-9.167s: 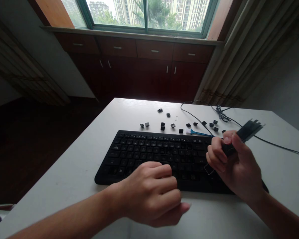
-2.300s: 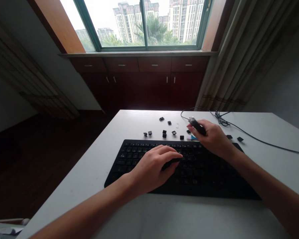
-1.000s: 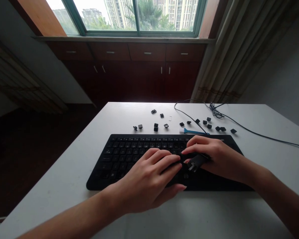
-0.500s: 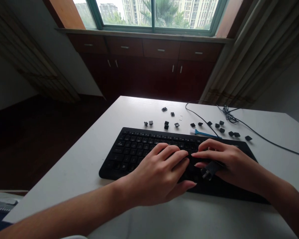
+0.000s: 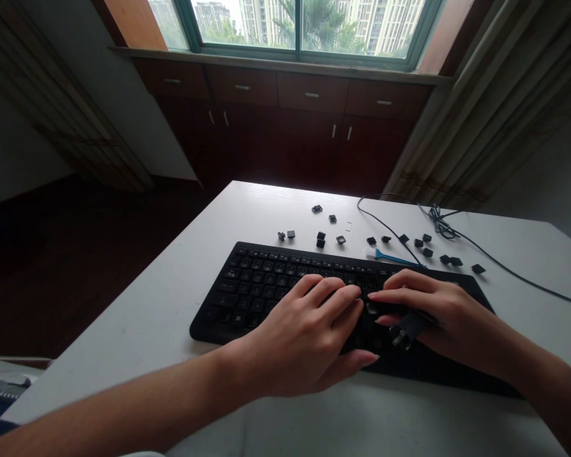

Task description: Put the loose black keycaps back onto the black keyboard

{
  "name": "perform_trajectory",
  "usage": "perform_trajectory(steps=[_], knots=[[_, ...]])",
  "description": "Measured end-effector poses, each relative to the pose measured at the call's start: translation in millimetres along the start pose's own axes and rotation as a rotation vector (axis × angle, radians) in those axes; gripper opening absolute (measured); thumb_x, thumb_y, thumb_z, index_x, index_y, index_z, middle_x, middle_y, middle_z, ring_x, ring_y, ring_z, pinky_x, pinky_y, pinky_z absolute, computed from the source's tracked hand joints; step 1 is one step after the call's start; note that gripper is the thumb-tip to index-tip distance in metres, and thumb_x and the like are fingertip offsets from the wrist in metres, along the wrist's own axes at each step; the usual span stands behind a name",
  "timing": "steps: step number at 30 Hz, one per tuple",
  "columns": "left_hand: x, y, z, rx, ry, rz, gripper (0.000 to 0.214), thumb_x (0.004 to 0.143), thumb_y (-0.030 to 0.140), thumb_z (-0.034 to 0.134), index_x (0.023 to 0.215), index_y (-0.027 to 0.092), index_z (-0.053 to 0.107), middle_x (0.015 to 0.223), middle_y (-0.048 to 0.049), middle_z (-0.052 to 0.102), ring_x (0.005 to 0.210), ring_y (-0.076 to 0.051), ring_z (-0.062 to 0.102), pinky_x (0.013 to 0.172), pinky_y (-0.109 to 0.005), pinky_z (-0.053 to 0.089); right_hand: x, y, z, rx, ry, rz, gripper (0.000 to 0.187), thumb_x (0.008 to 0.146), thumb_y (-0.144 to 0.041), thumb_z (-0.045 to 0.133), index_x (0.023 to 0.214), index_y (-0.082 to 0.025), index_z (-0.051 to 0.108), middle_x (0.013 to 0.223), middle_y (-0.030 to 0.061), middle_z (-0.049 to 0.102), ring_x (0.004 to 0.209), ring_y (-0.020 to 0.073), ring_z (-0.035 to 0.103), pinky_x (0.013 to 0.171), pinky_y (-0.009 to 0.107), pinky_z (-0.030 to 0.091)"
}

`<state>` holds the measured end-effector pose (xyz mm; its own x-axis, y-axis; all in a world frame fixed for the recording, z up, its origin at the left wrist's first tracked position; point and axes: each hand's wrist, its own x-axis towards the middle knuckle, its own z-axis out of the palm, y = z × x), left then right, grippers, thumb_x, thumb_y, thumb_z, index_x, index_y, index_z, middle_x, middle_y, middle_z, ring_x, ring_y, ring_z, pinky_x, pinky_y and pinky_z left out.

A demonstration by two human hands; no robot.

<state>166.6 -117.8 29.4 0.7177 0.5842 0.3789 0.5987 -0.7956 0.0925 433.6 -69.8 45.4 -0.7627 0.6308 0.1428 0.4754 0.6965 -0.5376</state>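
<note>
While the left hand [image 5: 304, 336] rests with fingers [image 5: 335, 298] slightly apart on the keys [image 5: 261, 279] of a black keyboard [image 5: 209, 330], the right hand [image 5: 450, 320] curls its fingers shut around a black keycap puller [image 5: 408, 329], whose prongs [image 5: 398, 338] sit just below the fingertips, not yet seated on any keycap.

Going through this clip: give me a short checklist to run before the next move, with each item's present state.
1. Right hand holds the black pronged tool: ok.
2. The tool's prongs are seated on a key: cannot tell; the contact is too unclear to see.
3. Left hand rests on the black keyboard: ok.
4. Loose black keycaps lie off the keyboard, beyond its far edge: ok.
5. Blue-handled brush lies clear of both hands: ok.
</note>
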Motion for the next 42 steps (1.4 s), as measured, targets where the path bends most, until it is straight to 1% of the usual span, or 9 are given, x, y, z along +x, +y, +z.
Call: perform_trajectory(steps=[4, 9, 14, 18, 21, 27, 30, 36, 42], knots=[[0.3, 0.2, 0.0, 0.002, 0.001, 0.002, 0.056, 0.103, 0.051, 0.043, 0.132, 0.006, 0.060, 0.135, -0.0143, 0.060, 0.121, -0.031, 0.053, 0.101, -0.046, 0.042, 2.1, -0.5, 0.4, 0.002, 0.006, -0.047, 0.036, 0.091, -0.006, 0.059, 0.119, -0.026, 0.068, 0.116, 0.0064, 0.063, 0.098, 0.0172, 0.067, 0.082, 0.027, 0.055], [1.0, 0.4, -0.5, 0.007, 0.014, 0.008, 0.054, 0.103, 0.050, 0.044, 0.129, 0.006, 0.062, 0.134, -0.0140, 0.060, 0.119, -0.031, 0.054, 0.100, -0.046, 0.043, 4.0, -4.0, 0.9, -0.062, 0.069, -0.151, 0.018, 0.093, -0.011, 0.062, 0.108, -0.020, 0.068, 0.110, 0.0080, 0.067, 0.090, 0.0163, 0.068, 0.076, 0.026, 0.055], [0.6, 0.7, 0.4, 0.005, 0.016, 0.011, 0.053, 0.102, 0.050, 0.044, 0.129, 0.007, 0.062, 0.133, -0.0143, 0.061, 0.119, -0.031, 0.054, 0.099, -0.047, 0.043, -0.4, -0.5, -0.1, -0.223, 0.148, -0.287, 0.028, 0.091, -0.007, 0.062, 0.116, -0.019, 0.067, 0.112, 0.0090, 0.069, 0.092, 0.0178, 0.068, 0.075, 0.028, 0.053], [0.1, 0.4, 2.0, -0.002, 0.022, 0.006, 0.052, 0.102, 0.050, 0.044, 0.127, 0.008, 0.063, 0.132, -0.0141, 0.062, 0.118, -0.031, 0.055, 0.099, -0.047, 0.043, -5.3, 2.1, -3.2, -0.336, 0.083, -0.316, 0.039, 0.089, -0.001, 0.056, 0.122, -0.019, 0.067, 0.118, 0.0104, 0.069, 0.091, 0.0211, 0.069, 0.075, 0.033, 0.053], [-0.3, 0.4, 2.1, -0.001, 0.022, 0.004, 0.052, 0.103, 0.050, 0.044, 0.127, 0.008, 0.063, 0.133, -0.0143, 0.061, 0.119, -0.031, 0.054, 0.099, -0.047, 0.043, -4.6, -1.3, -4.9, -0.365, 0.063, -0.329, 0.035, 0.090, -0.004, 0.057, 0.120, -0.020, 0.069, 0.121, 0.0105, 0.070, 0.092, 0.0227, 0.069, 0.076, 0.036, 0.054], [-0.1, 0.2, 1.3, -0.002, 0.010, 0.010, 0.052, 0.103, 0.050, 0.044, 0.126, 0.008, 0.064, 0.131, -0.0142, 0.062, 0.117, -0.031, 0.055, 0.099, -0.046, 0.044, 2.8, -7.6, -0.1, -0.260, 0.097, -0.291, 0.019, 0.094, -0.013, 0.061, 0.110, -0.019, 0.069, 0.111, 0.0077, 0.073, 0.087, 0.0179, 0.070, 0.075, 0.030, 0.054], [0.6, -0.1, 1.2, 0.000, 0.015, 0.010, 0.052, 0.102, 0.050, 0.044, 0.126, 0.008, 0.063, 0.130, -0.0145, 0.063, 0.117, -0.031, 0.055, 0.099, -0.046, 0.044, 3.6, -6.8, 1.8, -0.179, 0.116, -0.267, 0.021, 0.093, -0.011, 0.062, 0.111, -0.020, 0.068, 0.108, 0.0066, 0.074, 0.088, 0.0167, 0.071, 0.075, 0.027, 0.056], [1.0, 0.1, 0.3, 0.000, 0.013, 0.012, 0.052, 0.102, 0.050, 0.045, 0.127, 0.008, 0.063, 0.130, -0.0147, 0.062, 0.117, -0.031, 0.056, 0.098, -0.047, 0.045, 3.4, -7.1, 0.1, -0.058, 0.145, -0.128, 0.024, 0.091, -0.015, 0.066, 0.113, -0.023, 0.070, 0.109, 0.0074, 0.074, 0.095, 0.0208, 0.073, 0.081, 0.028, 0.060], [0.5, 0.8, -0.3, -0.003, 0.006, 0.013, 0.052, 0.102, 0.050, 0.045, 0.128, 0.008, 0.062, 0.131, -0.0152, 0.062, 0.116, -0.031, 0.056, 0.098, -0.047, 0.044, 5.9, -8.2, 0.5, -0.022, 0.096, -0.118, 0.021, 0.092, -0.013, 0.061, 0.108, -0.022, 0.073, 0.108, 0.0078, 0.073, 0.093, 0.0199, 0.073, 0.079, 0.027, 0.060]])
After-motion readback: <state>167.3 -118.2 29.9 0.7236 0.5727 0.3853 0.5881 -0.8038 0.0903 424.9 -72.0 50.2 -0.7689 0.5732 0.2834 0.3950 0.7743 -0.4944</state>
